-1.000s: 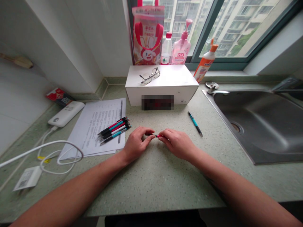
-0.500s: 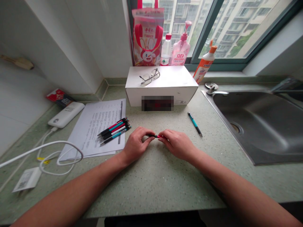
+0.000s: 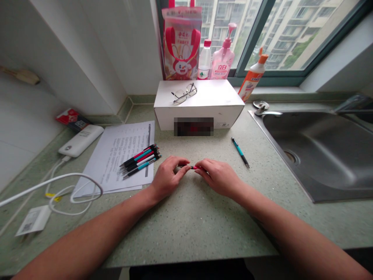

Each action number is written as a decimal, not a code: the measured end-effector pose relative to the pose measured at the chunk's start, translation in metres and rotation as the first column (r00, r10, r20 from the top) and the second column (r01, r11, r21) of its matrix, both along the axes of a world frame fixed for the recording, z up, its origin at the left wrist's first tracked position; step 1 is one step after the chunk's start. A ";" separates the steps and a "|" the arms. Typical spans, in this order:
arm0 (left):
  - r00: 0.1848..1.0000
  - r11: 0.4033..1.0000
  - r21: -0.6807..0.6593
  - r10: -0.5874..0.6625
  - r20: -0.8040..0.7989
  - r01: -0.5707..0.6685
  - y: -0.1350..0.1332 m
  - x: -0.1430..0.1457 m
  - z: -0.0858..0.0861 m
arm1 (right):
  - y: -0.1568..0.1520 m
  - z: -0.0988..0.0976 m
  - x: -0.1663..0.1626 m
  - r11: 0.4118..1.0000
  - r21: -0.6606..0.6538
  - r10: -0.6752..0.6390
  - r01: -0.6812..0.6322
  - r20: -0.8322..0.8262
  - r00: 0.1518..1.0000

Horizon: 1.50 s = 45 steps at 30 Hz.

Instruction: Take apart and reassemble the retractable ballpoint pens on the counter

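My left hand (image 3: 167, 177) and my right hand (image 3: 218, 175) meet low over the green speckled counter (image 3: 189, 225). Both pinch one red and black pen (image 3: 191, 167) that lies level between their fingertips, the left on its black end, the right on its red end. Several more pens (image 3: 140, 159) in red, teal and black lie bunched on a printed sheet of paper (image 3: 121, 153) just left of my left hand. A single teal pen (image 3: 240, 152) lies on the counter to the right of my right hand.
A white box (image 3: 201, 107) with folded glasses (image 3: 184, 93) on top stands behind my hands. A steel sink (image 3: 320, 147) fills the right. A power bank (image 3: 81, 140), white cable (image 3: 58, 190) and charger lie left. Bottles and a red bag line the window sill.
Both hands stay on the pen in almost the same place; the visible black part of the pen between my fingers looks a little shorter now.
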<state>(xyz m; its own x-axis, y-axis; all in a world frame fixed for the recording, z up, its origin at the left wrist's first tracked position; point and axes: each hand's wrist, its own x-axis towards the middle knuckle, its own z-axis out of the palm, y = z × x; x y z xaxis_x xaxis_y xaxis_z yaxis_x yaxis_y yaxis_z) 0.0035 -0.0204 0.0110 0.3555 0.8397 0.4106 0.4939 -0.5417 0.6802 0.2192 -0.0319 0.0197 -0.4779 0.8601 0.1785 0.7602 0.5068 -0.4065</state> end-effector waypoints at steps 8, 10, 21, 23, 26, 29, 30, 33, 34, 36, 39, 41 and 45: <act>1.000 1.000 0.008 -0.011 -0.013 0.011 0.001 0.001 -0.001 | 0.000 0.001 0.000 1.000 0.002 -0.002 0.002 -0.002 1.000; 1.000 1.000 0.002 -0.014 -0.017 0.014 0.001 0.001 -0.001 | 0.000 0.001 0.000 1.000 0.001 -0.002 0.002 -0.001 1.000; 1.000 1.000 0.014 -0.022 -0.021 0.022 0.000 0.001 0.000 | -0.001 0.002 0.000 1.000 -0.011 0.002 -0.002 -0.002 1.000; 1.000 1.000 0.012 -0.020 -0.025 0.020 0.000 0.001 0.000 | 0.000 0.002 0.000 1.000 -0.008 0.001 -0.001 0.002 1.000; 1.000 1.000 0.007 -0.018 -0.022 0.018 0.000 0.001 0.000 | 0.000 0.001 0.000 1.000 0.002 0.002 -0.002 0.009 1.000; 0.999 1.000 0.010 -0.025 -0.027 0.025 0.000 0.001 0.000 | 0.000 0.001 0.000 1.000 0.008 0.009 -0.009 0.005 1.000; 0.999 1.000 0.010 -0.023 -0.028 0.023 0.000 0.001 0.000 | 0.000 0.001 0.000 1.000 0.008 0.010 -0.010 0.003 1.000; 1.000 1.000 0.004 -0.015 -0.023 0.015 0.000 0.001 -0.001 | 0.000 0.001 0.000 1.000 0.011 0.008 -0.008 0.003 1.000; 1.000 1.000 0.005 -0.015 -0.023 0.015 0.000 0.001 -0.001 | 0.000 0.001 0.000 1.000 0.011 0.010 -0.010 0.004 1.000; 0.999 1.000 0.008 -0.022 -0.028 0.022 0.000 0.001 -0.001 | 0.000 0.001 0.000 1.000 0.011 0.014 -0.014 0.004 1.000; 0.999 1.000 0.016 -0.025 -0.031 0.025 0.000 0.002 0.000 | 0.000 0.000 0.001 1.000 0.013 0.015 -0.014 -0.001 1.000; 1.000 1.000 0.016 -0.020 -0.023 0.021 0.000 0.002 0.000 | 0.000 0.000 0.001 1.000 0.014 0.013 -0.013 -0.002 1.000; 0.999 0.999 0.018 -0.031 -0.021 0.031 0.000 0.001 0.000 | 0.000 0.001 0.001 1.000 0.007 0.014 -0.014 0.002 1.000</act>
<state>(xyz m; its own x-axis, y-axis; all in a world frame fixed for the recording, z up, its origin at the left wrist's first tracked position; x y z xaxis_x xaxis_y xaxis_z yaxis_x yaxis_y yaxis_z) 0.0044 -0.0201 0.0112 0.3898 0.8207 0.4177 0.4907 -0.5689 0.6600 0.2198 -0.0316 0.0204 -0.4899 0.8522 0.1836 0.7539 0.5199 -0.4016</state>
